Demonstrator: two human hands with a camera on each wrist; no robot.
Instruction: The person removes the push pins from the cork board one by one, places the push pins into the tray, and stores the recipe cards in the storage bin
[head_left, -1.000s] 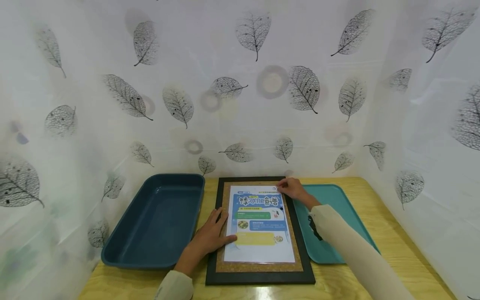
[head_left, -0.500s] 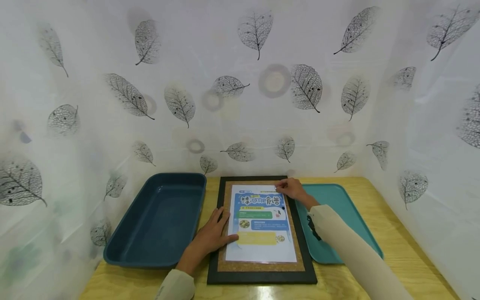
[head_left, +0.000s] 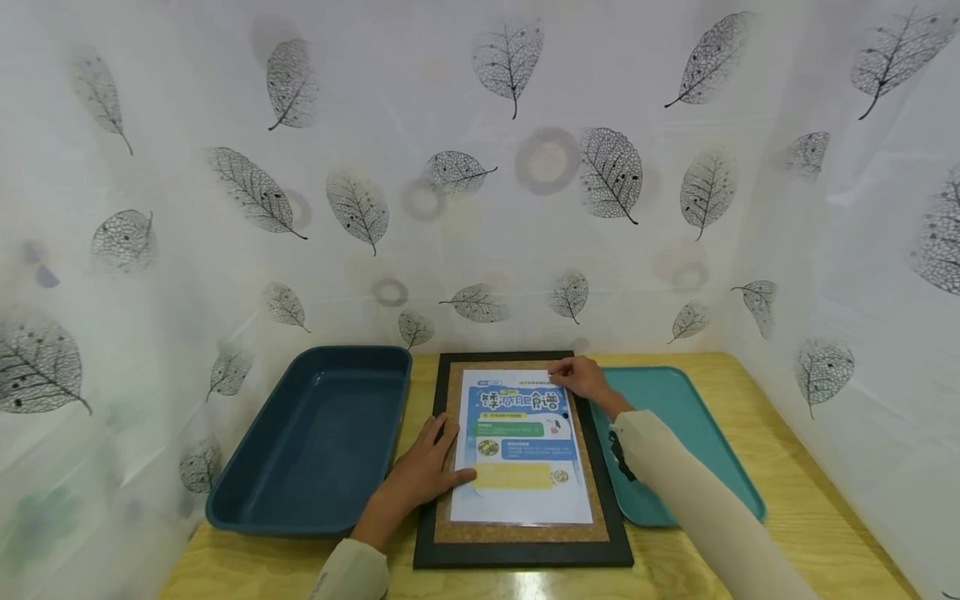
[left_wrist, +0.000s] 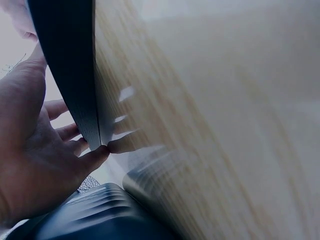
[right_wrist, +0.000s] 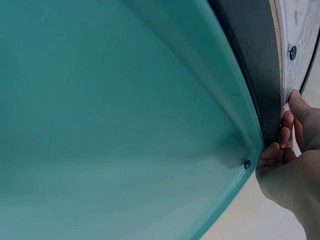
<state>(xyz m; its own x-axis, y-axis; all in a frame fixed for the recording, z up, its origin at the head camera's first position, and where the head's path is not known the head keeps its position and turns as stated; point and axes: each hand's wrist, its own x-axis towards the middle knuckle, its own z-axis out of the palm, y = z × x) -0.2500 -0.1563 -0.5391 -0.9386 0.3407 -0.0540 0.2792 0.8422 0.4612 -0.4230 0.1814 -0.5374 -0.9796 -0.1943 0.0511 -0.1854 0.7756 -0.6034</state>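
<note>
A printed poster sheet (head_left: 525,500) lies on a black-framed cork board (head_left: 525,533). My left hand (head_left: 420,471) rests on the board's left side with fingers spread and the thumb on the sheet; the left wrist view shows this hand (left_wrist: 40,145) along the black frame (left_wrist: 70,65). With thumb and fingers, my right hand (head_left: 588,379) pinches the sheet's upper right corner; whether a pin is between the fingertips is hidden. In the right wrist view a black push pin (right_wrist: 293,53) stands in the sheet beside the right hand (right_wrist: 295,155).
Left of the board stands a deep dark blue tray (head_left: 315,450). A shallow teal tray (head_left: 663,400) lies at the right, partly under my right forearm, with a small dark pin (right_wrist: 247,164) in its corner. Behind the wooden table (head_left: 810,533) hangs a leaf-patterned curtain (head_left: 480,242).
My right fingertips have shifted slightly left over the sheet's upper right corner, covering a small round spot visible there earlier. The left hand stays in place.
</note>
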